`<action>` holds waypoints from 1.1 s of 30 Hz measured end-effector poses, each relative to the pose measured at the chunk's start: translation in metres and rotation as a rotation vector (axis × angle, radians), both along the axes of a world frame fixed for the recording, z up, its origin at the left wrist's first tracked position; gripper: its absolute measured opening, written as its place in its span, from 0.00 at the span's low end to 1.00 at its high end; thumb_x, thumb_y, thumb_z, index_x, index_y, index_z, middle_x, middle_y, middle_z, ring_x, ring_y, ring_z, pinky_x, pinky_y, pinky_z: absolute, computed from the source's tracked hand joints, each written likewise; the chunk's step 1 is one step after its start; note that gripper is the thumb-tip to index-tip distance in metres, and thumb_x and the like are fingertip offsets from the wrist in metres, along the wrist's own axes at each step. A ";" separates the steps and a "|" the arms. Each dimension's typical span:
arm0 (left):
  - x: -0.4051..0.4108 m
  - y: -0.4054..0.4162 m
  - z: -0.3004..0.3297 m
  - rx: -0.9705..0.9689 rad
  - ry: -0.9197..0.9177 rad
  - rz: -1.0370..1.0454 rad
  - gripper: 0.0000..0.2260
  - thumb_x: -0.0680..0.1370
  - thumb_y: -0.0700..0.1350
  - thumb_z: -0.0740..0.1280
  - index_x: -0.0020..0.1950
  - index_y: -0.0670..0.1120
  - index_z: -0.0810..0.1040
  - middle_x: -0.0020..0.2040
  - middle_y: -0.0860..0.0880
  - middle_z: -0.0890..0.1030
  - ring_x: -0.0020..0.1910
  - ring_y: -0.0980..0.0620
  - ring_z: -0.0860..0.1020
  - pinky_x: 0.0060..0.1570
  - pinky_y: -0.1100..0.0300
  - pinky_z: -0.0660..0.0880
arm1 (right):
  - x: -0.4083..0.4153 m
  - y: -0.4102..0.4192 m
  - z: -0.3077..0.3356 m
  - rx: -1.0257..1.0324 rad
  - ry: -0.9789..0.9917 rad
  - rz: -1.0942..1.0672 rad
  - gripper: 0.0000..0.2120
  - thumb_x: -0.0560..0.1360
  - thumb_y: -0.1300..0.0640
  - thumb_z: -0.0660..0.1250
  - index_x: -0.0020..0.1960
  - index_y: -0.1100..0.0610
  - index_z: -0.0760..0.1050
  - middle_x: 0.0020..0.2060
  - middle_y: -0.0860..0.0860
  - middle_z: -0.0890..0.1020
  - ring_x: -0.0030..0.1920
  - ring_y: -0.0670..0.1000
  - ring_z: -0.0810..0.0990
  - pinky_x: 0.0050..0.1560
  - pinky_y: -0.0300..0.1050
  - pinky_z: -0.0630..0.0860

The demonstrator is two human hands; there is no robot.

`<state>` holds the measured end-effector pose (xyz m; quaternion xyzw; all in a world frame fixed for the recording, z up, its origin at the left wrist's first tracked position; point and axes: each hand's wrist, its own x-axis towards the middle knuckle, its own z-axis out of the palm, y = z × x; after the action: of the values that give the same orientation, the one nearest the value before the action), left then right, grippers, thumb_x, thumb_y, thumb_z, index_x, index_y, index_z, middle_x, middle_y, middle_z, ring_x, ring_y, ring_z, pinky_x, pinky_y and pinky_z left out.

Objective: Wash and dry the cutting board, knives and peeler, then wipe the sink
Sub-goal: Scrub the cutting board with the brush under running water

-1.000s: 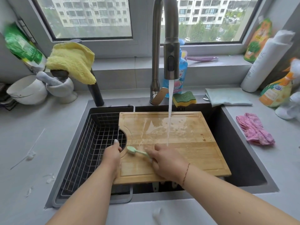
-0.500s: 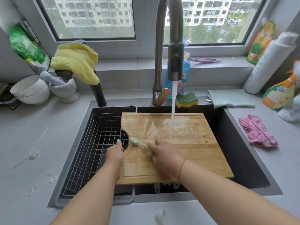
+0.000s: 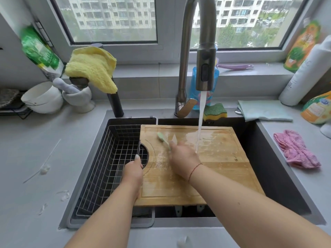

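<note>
A wet bamboo cutting board (image 3: 218,161) lies flat across the dark sink (image 3: 272,158), with soapy streaks on its left half. Water runs from the faucet (image 3: 205,68) onto the board's middle. My right hand (image 3: 184,158) grips a small light-green brush (image 3: 162,137), whose head rests on the board's far left part. My left hand (image 3: 133,171) holds the board's left edge at the round cut-out, thumb on top. Two pale handles (image 3: 179,211) show under the board's near edge; no knife or peeler can be told.
A wire basket (image 3: 107,167) fills the sink's left part. Behind the sink sit a green-yellow sponge (image 3: 215,110), a blue bottle and a pale green cloth (image 3: 263,110). A pink cloth (image 3: 295,149) lies on the right counter, a yellow cloth (image 3: 93,68), mortar and bowls at back left.
My right hand has pushed the brush away from me across the board's left half, from near the cut-out toward the far edge. My left hand has kept its hold on the board.
</note>
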<state>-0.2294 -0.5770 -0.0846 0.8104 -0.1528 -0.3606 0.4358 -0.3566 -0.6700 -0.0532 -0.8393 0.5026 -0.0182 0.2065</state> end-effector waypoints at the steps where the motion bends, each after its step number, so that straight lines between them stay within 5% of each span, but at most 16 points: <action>1: 0.000 0.000 0.000 -0.004 0.000 0.007 0.20 0.83 0.55 0.52 0.38 0.44 0.67 0.34 0.47 0.68 0.34 0.49 0.66 0.36 0.56 0.64 | 0.007 0.007 0.001 0.015 -0.034 0.072 0.15 0.81 0.54 0.53 0.66 0.52 0.68 0.55 0.54 0.72 0.50 0.55 0.75 0.53 0.52 0.77; 4: 0.001 -0.002 0.000 0.005 -0.004 0.024 0.20 0.83 0.55 0.53 0.38 0.44 0.69 0.34 0.46 0.69 0.34 0.49 0.67 0.36 0.56 0.64 | 0.024 0.012 0.000 0.016 -0.019 0.164 0.14 0.80 0.57 0.54 0.65 0.52 0.67 0.57 0.55 0.72 0.52 0.57 0.76 0.53 0.54 0.77; 8: 0.002 -0.002 -0.003 0.013 0.007 0.022 0.21 0.83 0.56 0.52 0.38 0.43 0.69 0.35 0.45 0.70 0.35 0.48 0.68 0.36 0.56 0.65 | 0.025 -0.018 0.006 0.068 0.006 -0.172 0.17 0.80 0.60 0.55 0.68 0.54 0.68 0.58 0.56 0.72 0.52 0.56 0.77 0.44 0.46 0.74; 13: 0.003 -0.003 -0.005 0.015 -0.026 0.017 0.21 0.83 0.55 0.53 0.36 0.43 0.69 0.33 0.46 0.69 0.34 0.48 0.67 0.35 0.57 0.63 | 0.048 0.000 0.008 0.116 -0.047 0.078 0.16 0.80 0.56 0.54 0.66 0.53 0.69 0.56 0.55 0.73 0.49 0.55 0.77 0.49 0.50 0.78; 18: 0.003 -0.003 -0.006 0.032 -0.020 0.007 0.21 0.83 0.56 0.52 0.37 0.44 0.68 0.32 0.47 0.68 0.32 0.49 0.66 0.33 0.57 0.63 | 0.046 -0.025 0.015 0.087 -0.017 -0.241 0.14 0.79 0.62 0.56 0.62 0.58 0.73 0.50 0.54 0.74 0.47 0.54 0.76 0.45 0.45 0.76; 23: 0.002 -0.003 -0.001 0.016 -0.033 0.011 0.21 0.83 0.55 0.52 0.41 0.42 0.72 0.36 0.45 0.72 0.34 0.49 0.68 0.34 0.57 0.64 | 0.061 -0.009 0.010 0.119 -0.069 0.032 0.13 0.79 0.58 0.58 0.63 0.56 0.72 0.56 0.56 0.74 0.51 0.56 0.77 0.46 0.46 0.73; 27: 0.001 -0.002 -0.001 0.056 -0.050 0.000 0.22 0.83 0.57 0.50 0.40 0.43 0.70 0.35 0.46 0.71 0.33 0.49 0.68 0.33 0.57 0.63 | 0.039 -0.030 0.009 0.116 -0.054 -0.219 0.13 0.79 0.59 0.58 0.62 0.56 0.74 0.46 0.53 0.73 0.44 0.52 0.76 0.43 0.45 0.76; 33: 0.001 0.000 0.003 0.070 -0.040 -0.009 0.24 0.83 0.60 0.49 0.42 0.43 0.72 0.36 0.46 0.72 0.34 0.49 0.69 0.33 0.57 0.65 | 0.013 -0.011 -0.002 0.117 -0.112 -0.031 0.15 0.80 0.51 0.56 0.64 0.49 0.73 0.50 0.52 0.75 0.46 0.51 0.76 0.47 0.47 0.76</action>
<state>-0.2284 -0.5767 -0.0820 0.8315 -0.1525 -0.3513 0.4024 -0.3435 -0.6809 -0.0550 -0.8157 0.5033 -0.0386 0.2827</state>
